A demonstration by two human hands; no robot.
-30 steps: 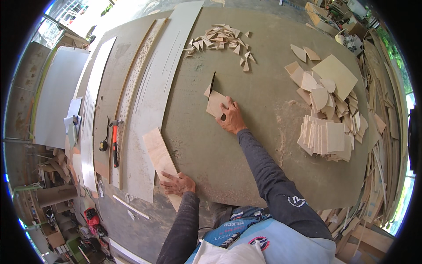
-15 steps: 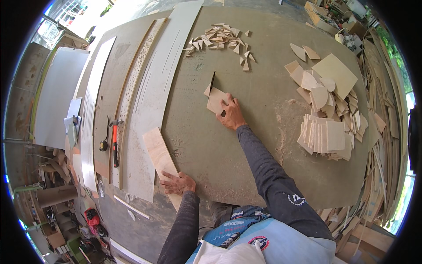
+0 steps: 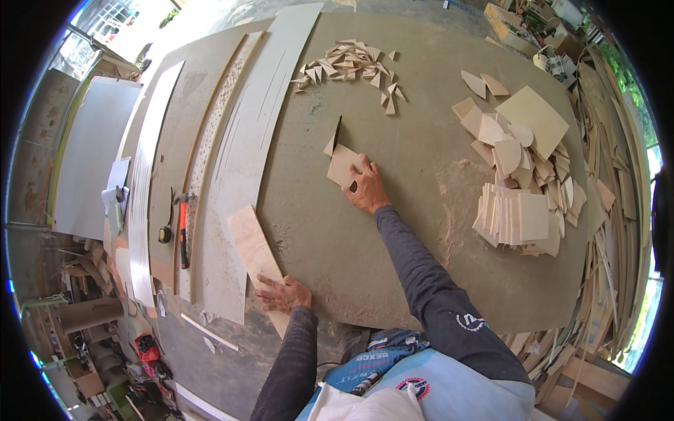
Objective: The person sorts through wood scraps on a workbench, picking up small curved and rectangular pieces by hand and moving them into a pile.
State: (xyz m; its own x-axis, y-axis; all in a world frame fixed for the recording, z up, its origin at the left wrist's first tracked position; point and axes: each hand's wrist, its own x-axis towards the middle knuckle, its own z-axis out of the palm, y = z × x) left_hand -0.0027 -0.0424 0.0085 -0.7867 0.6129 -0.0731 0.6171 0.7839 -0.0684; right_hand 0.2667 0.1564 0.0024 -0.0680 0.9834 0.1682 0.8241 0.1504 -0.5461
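My right hand (image 3: 364,186) bends its fingers over a small plywood piece (image 3: 345,163) and presses it to the brown tabletop (image 3: 414,140). A thin dark blade (image 3: 338,132) stands up from the table at the far left end of that piece. Some of the piece is hidden under my fingers, where a dark spot shows. Near the table's front edge, my left hand (image 3: 283,294) lies flat with fingers spread on a longer plywood strip (image 3: 251,242). Its lower end pokes out below my palm.
Small wooden triangles (image 3: 349,60) are heaped beyond the blade. At the right lie a stack of plywood squares (image 3: 516,214) and curved offcuts (image 3: 507,151). On the left are a long grey panel (image 3: 242,140), a hammer (image 3: 183,231) and a tape measure (image 3: 165,233). Sawdust streaks the table.
The whole view has shifted very slightly. Both hands keep the same places on their plywood pieces.
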